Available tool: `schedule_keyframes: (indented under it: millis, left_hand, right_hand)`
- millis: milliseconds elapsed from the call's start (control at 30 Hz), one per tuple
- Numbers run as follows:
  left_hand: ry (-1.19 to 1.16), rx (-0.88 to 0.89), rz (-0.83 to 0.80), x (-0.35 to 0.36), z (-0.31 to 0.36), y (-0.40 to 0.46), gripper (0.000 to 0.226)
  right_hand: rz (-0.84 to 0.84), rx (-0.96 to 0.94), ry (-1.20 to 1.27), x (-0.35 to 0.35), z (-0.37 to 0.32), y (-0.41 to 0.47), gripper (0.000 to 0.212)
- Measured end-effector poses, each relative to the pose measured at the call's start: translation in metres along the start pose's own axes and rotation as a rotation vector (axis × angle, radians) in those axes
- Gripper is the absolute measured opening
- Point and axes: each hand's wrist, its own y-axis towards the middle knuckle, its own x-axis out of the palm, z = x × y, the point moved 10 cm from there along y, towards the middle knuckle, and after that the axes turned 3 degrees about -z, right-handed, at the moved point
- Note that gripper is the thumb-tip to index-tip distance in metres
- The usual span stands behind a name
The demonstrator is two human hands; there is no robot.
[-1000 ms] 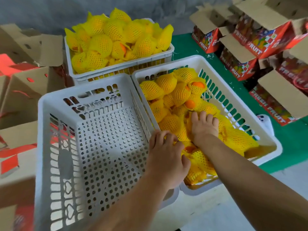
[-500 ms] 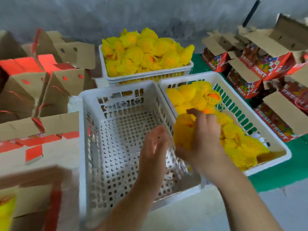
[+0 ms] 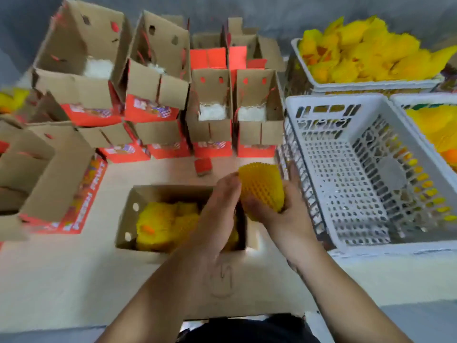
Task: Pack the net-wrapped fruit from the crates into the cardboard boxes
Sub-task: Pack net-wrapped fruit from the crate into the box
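Observation:
My right hand (image 3: 279,214) grips a fruit in yellow foam net (image 3: 262,188) from below and the right. My left hand (image 3: 220,209) touches the fruit's left side with its fingers. Both hands hover over the right end of an open cardboard box (image 3: 128,219) in front of me. Several net-wrapped fruits (image 3: 168,224) lie inside that box. An empty white crate (image 3: 371,174) stands just right of my hands. Behind it a white crate (image 3: 306,70) is heaped with wrapped fruit (image 3: 366,50), and another crate with fruit (image 3: 435,129) shows at the right edge.
Several open red-and-brown cardboard boxes (image 3: 210,115) stand in rows at the back and left, some with white padding inside. A larger open box (image 3: 49,174) lies at the left. A small red block (image 3: 203,166) sits on the cardboard sheet.
The view swung left from the crates to the boxes. My right hand lifted a wrapped fruit out of the crate and carried it left over the open box; my left hand came up to it.

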Motion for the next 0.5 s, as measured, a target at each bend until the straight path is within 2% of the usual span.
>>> schedule_keyframes:
  millis: [67,100,167,200,267,333,367,433,500]
  left_hand:
    - [0.264,0.157,0.279,-0.082,0.021,-0.022,0.021]
    - [0.366,0.188,0.41,-0.118,0.028,-0.034,0.016]
    - [0.596,0.176,0.588,-0.178,0.032,-0.049,0.023]
    - [0.741,0.136,0.607,-0.2,0.027,-0.048,0.031]
    - [0.996,-0.037,0.523,-0.227,0.001,-0.037,0.043]
    - [0.997,-0.221,0.394,-0.232,-0.034,-0.033,0.05]
    - [0.977,-0.212,0.382,-0.229,-0.042,-0.035,0.049]
    - [0.968,-0.063,0.449,-0.223,-0.038,-0.041,0.048]
    - [0.863,0.031,0.512,-0.226,-0.032,-0.047,0.056]
  right_hand:
    - [0.064,0.03,-0.031,0.024,0.014,-0.003,0.058]
    - [0.076,0.033,-0.08,0.033,0.018,-0.004,0.058]
    - [0.079,-0.016,-0.299,0.05,0.023,-0.001,0.052]
    - [0.062,-0.062,-0.466,0.06,0.023,0.002,0.051]
    - [-0.005,-0.091,-0.871,0.087,0.029,0.008,0.049]
    - [-0.045,-0.052,-1.168,0.107,0.039,0.012,0.046]
    - [-0.055,-0.038,-1.227,0.113,0.042,0.012,0.045]
    - [-0.051,-0.021,-1.278,0.113,0.047,0.011,0.045]
    - [-0.021,-0.039,-1.345,0.104,0.05,0.009,0.048]
